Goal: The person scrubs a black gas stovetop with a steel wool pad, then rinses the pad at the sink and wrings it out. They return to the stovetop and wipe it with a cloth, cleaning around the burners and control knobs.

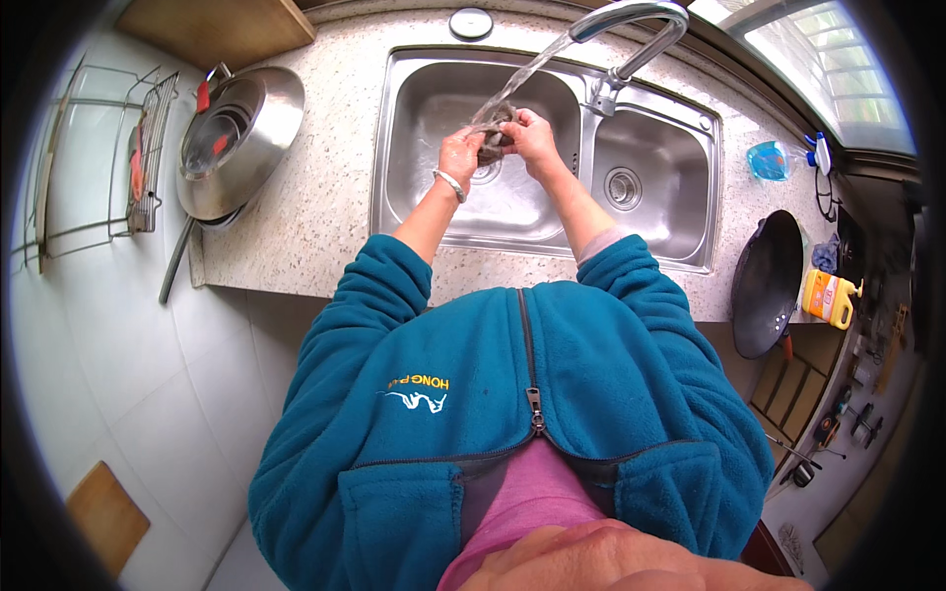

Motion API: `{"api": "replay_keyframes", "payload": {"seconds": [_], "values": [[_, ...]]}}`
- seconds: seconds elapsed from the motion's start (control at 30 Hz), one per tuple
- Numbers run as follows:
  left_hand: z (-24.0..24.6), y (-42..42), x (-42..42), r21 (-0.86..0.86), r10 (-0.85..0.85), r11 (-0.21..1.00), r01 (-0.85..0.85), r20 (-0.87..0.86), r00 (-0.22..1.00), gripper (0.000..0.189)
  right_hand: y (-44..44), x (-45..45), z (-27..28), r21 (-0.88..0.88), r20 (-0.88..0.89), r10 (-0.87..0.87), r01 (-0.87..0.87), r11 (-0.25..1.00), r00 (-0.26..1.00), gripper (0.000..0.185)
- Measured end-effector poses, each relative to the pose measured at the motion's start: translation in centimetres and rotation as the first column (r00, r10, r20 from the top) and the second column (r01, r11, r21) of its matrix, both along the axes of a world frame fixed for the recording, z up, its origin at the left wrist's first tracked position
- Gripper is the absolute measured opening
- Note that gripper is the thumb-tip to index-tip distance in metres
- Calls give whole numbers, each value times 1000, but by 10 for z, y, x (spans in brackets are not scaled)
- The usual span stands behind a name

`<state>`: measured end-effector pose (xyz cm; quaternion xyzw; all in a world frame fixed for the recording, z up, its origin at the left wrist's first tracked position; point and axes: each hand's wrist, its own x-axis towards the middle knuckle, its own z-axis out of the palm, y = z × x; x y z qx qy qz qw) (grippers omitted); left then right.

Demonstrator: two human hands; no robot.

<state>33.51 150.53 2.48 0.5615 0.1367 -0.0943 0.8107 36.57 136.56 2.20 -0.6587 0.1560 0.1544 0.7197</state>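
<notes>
Over the large basin (pixel 414 111) of a stainless steel double sink, both my hands grip a wet grey-brown cloth (pixel 489 150). My left hand (pixel 460 156), with a pale bracelet at the wrist, pinches its left side. The right side is held in the fingers of my right hand (pixel 533 140). From the chrome faucet (pixel 635 29) a stream of water (pixel 528 72) falls onto the cloth and my left fingers. The basin's drain (pixel 484 173) shows partly beneath the cloth.
Stacked metal pots (pixel 277 125) stand on the speckled counter (pixel 332 170) at left, near a wire rack (pixel 151 140). The smaller basin (pixel 658 148) lies right. Beyond it are a blue spray bottle (pixel 770 161), a black wok (pixel 768 284) overhanging the counter edge, and a yellow bottle (pixel 829 297).
</notes>
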Motion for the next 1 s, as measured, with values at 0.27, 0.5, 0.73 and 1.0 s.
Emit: {"api": "replay_keyframes", "payload": {"seconds": [0.27,0.5,0.73,1.0], "values": [[-35,34,32,674,191,663,-325,267,945,16,2,19,10,293,-72,-52,71,954,996,9],[-17,31,65,52,236,970,-236,-3,972,16,-21,27,8,206,-128,-5,32,978,992,7],[15,12,79,-240,-167,961,140,-95,981,18,-19,23,10,190,-23,131,-125,974,991,30],[17,21,109,859,-577,456,232,87,812,25,-42,30,6,225,-39,189,-176,959,981,18]]}}
